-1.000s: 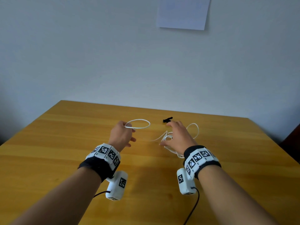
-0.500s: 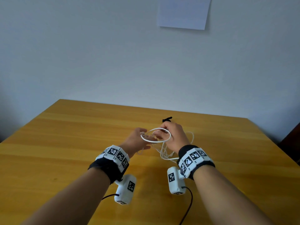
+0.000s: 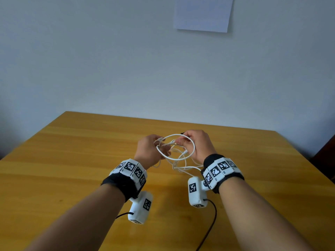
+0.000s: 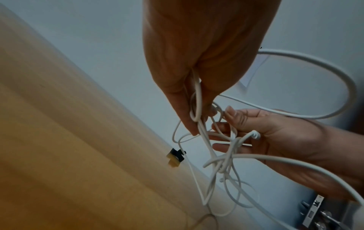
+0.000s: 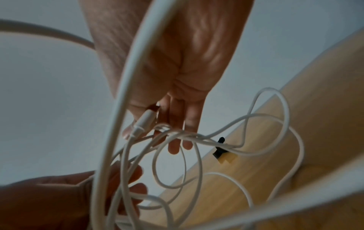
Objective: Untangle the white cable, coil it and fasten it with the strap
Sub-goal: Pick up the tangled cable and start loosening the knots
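Both hands are raised above the wooden table [image 3: 76,160], close together near its middle, and both are working on the white cable [image 3: 193,145]. The left hand [image 3: 148,151] is pinching a few strands of the cable between thumb and fingertips; the left wrist view is showing the strands running out from between the thumb and the fingers [image 4: 187,112] pressed against it. The right hand [image 3: 197,144] is facing it from the right, thumb and forefinger pinching the cable at the inner side of a round loop; the right wrist view is showing a white plug [image 5: 144,119] lying against the thumb, with the other fingers [image 5: 192,124] hanging fairly straight. Whether the plug itself is being pinched cannot be told.

The cable is hanging between the two hands as one wide open loop with a tangle of thinner-looking loops crossing below it. The lower strands are drooping toward the table near the right wrist; whether they are touching the wood cannot be told.

The black strap [image 4: 177,154] is lying on the table beyond the hands, toward the far edge; in the head view only its tip is showing, just above the right hand's knuckles. In the wrist views a strand of cable is running to it.

A sheet of paper [image 3: 202,13] is hanging on the far wall.
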